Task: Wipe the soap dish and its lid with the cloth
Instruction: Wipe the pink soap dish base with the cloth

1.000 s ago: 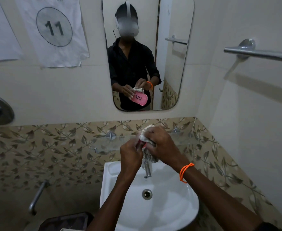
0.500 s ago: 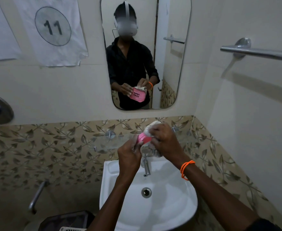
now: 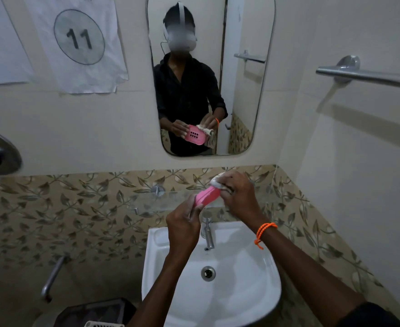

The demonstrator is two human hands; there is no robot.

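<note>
Left hand (image 3: 182,228): gripped the low end of the pink soap dish (image 3: 206,196), fingers curled round its edge, above the basin.
Right hand (image 3: 240,197): at 2 o'clock from the left one, fingers bunched round the white cloth (image 3: 218,181) and pressing it on the dish's upper end.
Soap dish: held in the air over the tap (image 3: 208,234), tilted, low end at 8 o'clock and high end at 2 o'clock; in the mirror (image 3: 253,90) its slotted side showed, facing away from the person.
Cloth: mostly hidden in the right hand, a wad poking out at 11 o'clock of the knuckles, touching the dish.
Lid: I couldn't tell whether this pink piece was the dish or its lid.
Wristband (image 3: 264,232): orange cord on the right wrist.
Basin (image 3: 253,279): white, below both forearms, drain (image 3: 208,273) at 6 o'clock from the tap.
Glass shelf (image 3: 151,201): on the leaf-patterned tiles behind the hands.
Wall: paper sign (image 3: 79,38) marked 11 at 10 o'clock, towel rail (image 3: 369,75) at 2 o'clock.
</note>
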